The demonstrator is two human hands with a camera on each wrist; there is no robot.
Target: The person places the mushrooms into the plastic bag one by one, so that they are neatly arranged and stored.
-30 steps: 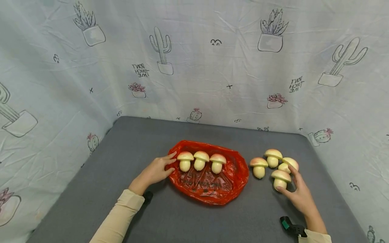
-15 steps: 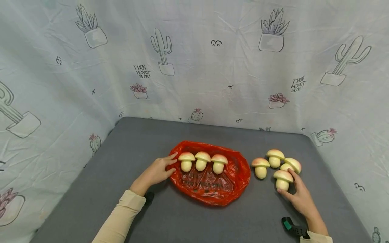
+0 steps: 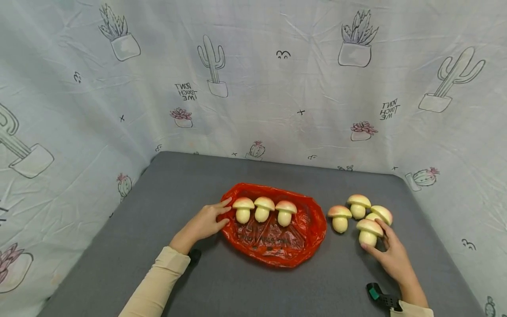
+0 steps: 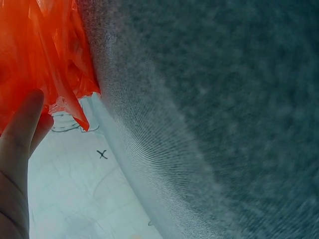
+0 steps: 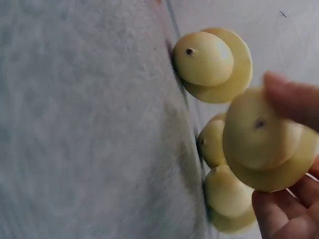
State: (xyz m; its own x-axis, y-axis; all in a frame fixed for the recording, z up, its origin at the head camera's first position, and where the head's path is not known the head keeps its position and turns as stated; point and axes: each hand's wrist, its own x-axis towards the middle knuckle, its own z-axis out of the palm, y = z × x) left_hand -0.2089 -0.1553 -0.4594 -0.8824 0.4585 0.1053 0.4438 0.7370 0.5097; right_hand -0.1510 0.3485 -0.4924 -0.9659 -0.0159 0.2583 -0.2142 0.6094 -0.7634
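A red plastic bag (image 3: 273,259) lies spread open on the table with three toy mushrooms (image 3: 262,209) in a row on it. At its left edge, the fairly straight, spread fingers of my left hand (image 3: 203,221) touch the plastic. The left wrist view shows fingers (image 4: 22,124) against the red bag (image 4: 45,50). On the right, my right hand (image 3: 394,255) grips a toy mushroom (image 3: 368,233) with a reddish cap and pale stem, between thumb and fingers. In the right wrist view this mushroom (image 5: 259,134) appears raised off the table.
Beside the held one, three more toy mushrooms stand on the table, among them a left one (image 3: 339,219) and a back one (image 3: 358,206). The grey table (image 3: 190,176) is bordered by a white curtain (image 3: 253,88) printed with cacti.
The toy mushroom in my right hand has risen slightly from the table. My left hand stays at the bag's edge. The head view has shifted a little.
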